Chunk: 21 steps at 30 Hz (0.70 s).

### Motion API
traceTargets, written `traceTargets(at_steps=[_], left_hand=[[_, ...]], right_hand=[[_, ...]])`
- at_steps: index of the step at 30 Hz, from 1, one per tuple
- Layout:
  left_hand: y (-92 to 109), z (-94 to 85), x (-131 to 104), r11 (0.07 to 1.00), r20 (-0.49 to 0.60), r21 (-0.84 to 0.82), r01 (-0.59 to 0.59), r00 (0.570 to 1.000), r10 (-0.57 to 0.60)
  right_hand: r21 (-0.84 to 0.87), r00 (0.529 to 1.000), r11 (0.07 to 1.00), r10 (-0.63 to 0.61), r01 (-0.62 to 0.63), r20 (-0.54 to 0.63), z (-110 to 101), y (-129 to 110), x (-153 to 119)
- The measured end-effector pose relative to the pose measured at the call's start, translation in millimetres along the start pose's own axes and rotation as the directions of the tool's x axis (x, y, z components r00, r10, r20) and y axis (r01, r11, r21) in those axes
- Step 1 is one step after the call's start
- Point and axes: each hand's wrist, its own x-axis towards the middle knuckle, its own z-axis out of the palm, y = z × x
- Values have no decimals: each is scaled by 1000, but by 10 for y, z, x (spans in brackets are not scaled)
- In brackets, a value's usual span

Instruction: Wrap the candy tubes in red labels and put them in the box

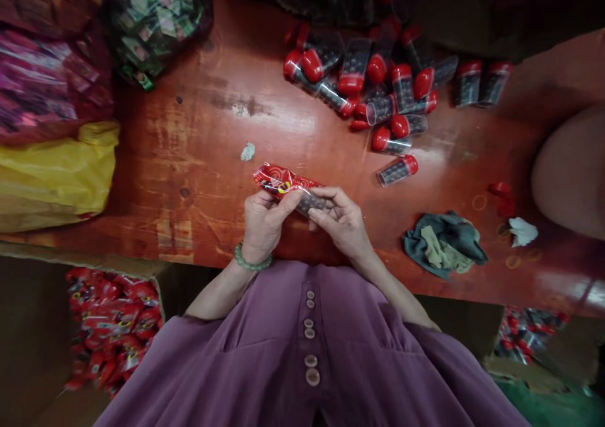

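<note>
A packet (278, 178) lies between the person's two hands near the centre of the frame, just over the near edge of the worktop (212, 156). Its long axis slants from upper left to lower right: the patterned red end points away from the body, up and to the left, while the dark, beaded-looking part slopes down towards the right hand (347, 222). The left hand (265, 222) is nearer the red end, its thumb laid across the middle of the packet and its fingers curled beneath. The right hand pinches the darker end between thumb and fingers. The two thumbs are close but apart, and both hands are closed around the packet rather than spread. Whether its ends are sealed cannot be told.

The packet's film is clear and glossy, crinkled where it catches the light, with swirls printed on the red. A bracelet (253, 260) of round, pale green beads circles the left wrist. Beyond the right hand, towards the upper right, clear tapering containers (353, 61) with rounded red caps lie heaped, dark little balls showing inside; one container (396, 171) sits at the heap's near edge. The worktop is reddish, shiny and scuffed. A soft, crumpled grey-green cloth (437, 244) rests right of centre, and a smooth yellow bag (57, 181) slumps at the left edge.
</note>
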Motion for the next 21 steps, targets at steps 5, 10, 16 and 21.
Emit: traceTargets(at_steps=[5, 10, 16, 21], left_hand=[[61, -29, 34, 992, 89, -116, 46, 995, -36], [69, 7, 64, 982, 92, -181, 54, 995, -38], [39, -42, 87, 990, 165, -125, 66, 985, -45], [103, -113, 99, 999, 238, -33, 42, 971, -33]], right_hand=[[-170, 995, 982, -95, 87, -36, 38, 20, 2], [-400, 954, 872, -299, 283, 23, 39, -23, 29], [-462, 919, 808, -392, 366, 41, 35, -43, 39], [-56, 998, 997, -47, 49, 30, 58, 16, 45]])
